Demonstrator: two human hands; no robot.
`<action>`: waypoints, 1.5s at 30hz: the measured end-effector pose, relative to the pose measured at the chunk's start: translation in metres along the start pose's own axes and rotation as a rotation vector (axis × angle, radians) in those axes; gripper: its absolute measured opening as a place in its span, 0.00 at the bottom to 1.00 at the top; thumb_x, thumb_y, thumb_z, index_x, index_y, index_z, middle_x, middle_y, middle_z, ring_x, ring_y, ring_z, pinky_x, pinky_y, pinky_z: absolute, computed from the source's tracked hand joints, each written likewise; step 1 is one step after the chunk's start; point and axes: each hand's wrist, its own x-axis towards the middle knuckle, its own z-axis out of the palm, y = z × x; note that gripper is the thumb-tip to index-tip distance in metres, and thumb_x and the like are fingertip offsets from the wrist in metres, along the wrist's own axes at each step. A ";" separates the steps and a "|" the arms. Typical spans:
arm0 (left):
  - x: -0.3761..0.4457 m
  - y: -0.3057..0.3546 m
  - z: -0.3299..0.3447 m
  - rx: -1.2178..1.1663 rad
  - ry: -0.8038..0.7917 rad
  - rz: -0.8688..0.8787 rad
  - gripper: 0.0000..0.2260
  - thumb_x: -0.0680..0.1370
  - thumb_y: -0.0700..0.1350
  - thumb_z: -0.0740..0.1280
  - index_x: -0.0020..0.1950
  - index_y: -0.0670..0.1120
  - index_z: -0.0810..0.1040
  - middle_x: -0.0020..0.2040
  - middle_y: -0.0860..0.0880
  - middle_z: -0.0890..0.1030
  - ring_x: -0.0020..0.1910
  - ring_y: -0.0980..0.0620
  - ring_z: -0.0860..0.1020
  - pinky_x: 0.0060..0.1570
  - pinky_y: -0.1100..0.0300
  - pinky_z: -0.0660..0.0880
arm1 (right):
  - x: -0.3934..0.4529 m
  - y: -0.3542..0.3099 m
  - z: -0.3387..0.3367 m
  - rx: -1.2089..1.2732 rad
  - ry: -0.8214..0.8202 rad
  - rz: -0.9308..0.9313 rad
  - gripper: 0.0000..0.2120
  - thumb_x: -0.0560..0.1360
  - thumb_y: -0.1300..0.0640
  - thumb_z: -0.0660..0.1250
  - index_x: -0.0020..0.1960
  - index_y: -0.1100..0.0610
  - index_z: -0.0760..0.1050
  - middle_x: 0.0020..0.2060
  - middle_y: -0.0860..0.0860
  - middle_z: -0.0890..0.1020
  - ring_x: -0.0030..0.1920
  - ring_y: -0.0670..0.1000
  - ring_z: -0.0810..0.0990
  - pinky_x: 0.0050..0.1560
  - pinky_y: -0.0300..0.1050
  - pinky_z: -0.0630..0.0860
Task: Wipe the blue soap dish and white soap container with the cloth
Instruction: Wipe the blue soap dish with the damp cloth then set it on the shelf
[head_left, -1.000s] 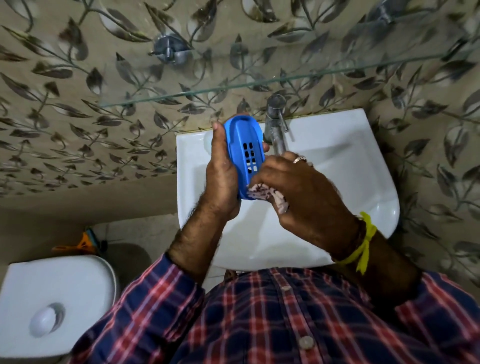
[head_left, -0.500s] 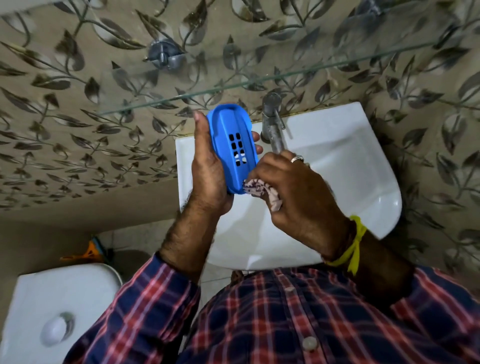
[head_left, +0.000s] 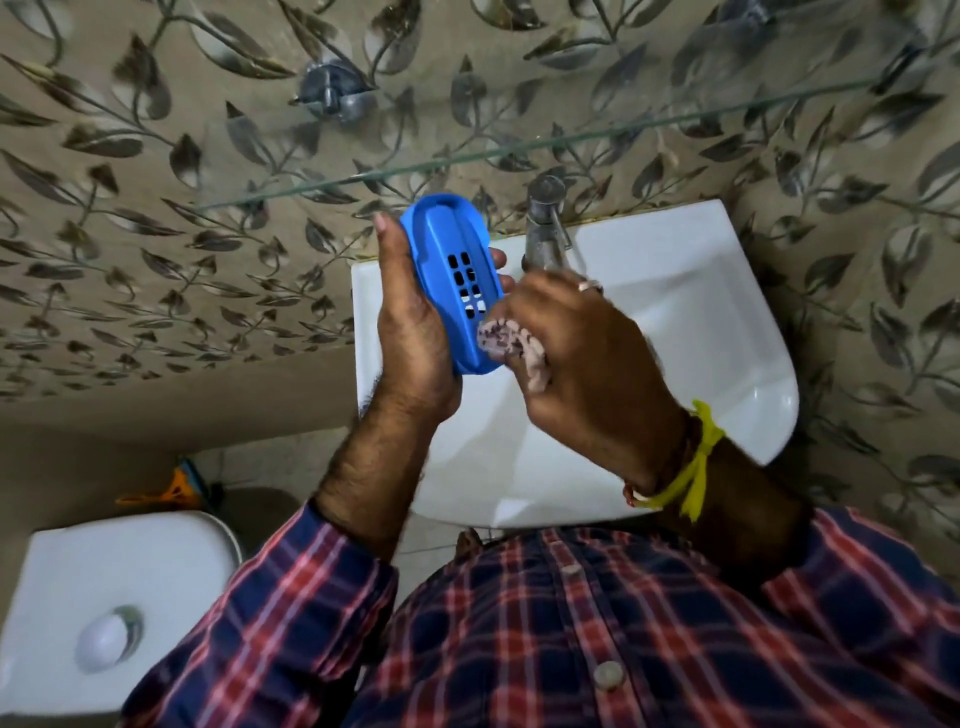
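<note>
The blue oval plastic soap dish (head_left: 451, 280) stands on edge above the white glazed ceramic washbasin (head_left: 675, 332), its smooth moulded face turned toward the camera with a raised ridge down its middle and a block of small rectangular drain slots. The left hand (head_left: 415, 332) grips it, palm against its left rim and fingertips curled round the far rim on the right. The right hand (head_left: 576, 358) is closed on a small crumpled cloth with a dark speckled print on a pale ground (head_left: 511, 345), and presses that soft wad against the lower right part of the dish, just below the slots. Both hands meet at the dish, close together. A metal ring (head_left: 589, 285) sits on a right finger and a yellow knotted thread (head_left: 691, 478) circles the right wrist. Behind the hands rises a dull steel tap (head_left: 545, 223); above it a clear glass shelf (head_left: 519, 150) crosses the beige wall tiles with a grey leaf pattern (head_left: 156, 208). A white plastic cistern lid with a round chrome-ringed button (head_left: 104, 597) lies lower left. The sleeves are red-and-navy checked cloth.
</note>
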 end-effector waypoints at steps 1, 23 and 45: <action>-0.001 0.000 -0.001 0.014 0.007 0.012 0.34 0.81 0.68 0.49 0.60 0.43 0.81 0.46 0.42 0.84 0.43 0.45 0.82 0.48 0.51 0.81 | -0.005 -0.001 -0.001 -0.019 -0.034 0.003 0.11 0.69 0.66 0.70 0.52 0.59 0.78 0.50 0.53 0.80 0.52 0.58 0.78 0.48 0.47 0.75; -0.025 -0.032 0.004 0.092 -0.058 0.047 0.30 0.85 0.61 0.46 0.66 0.42 0.78 0.56 0.42 0.86 0.57 0.45 0.84 0.55 0.55 0.80 | 0.022 -0.005 0.003 0.160 0.331 0.162 0.06 0.72 0.65 0.71 0.47 0.66 0.78 0.43 0.59 0.81 0.44 0.59 0.79 0.46 0.52 0.76; -0.025 -0.031 -0.003 0.150 -0.148 0.064 0.31 0.80 0.63 0.52 0.71 0.41 0.73 0.62 0.36 0.81 0.58 0.39 0.81 0.55 0.47 0.79 | 0.019 0.009 0.004 0.232 0.348 0.242 0.05 0.71 0.66 0.73 0.46 0.65 0.80 0.43 0.57 0.82 0.44 0.56 0.80 0.47 0.52 0.77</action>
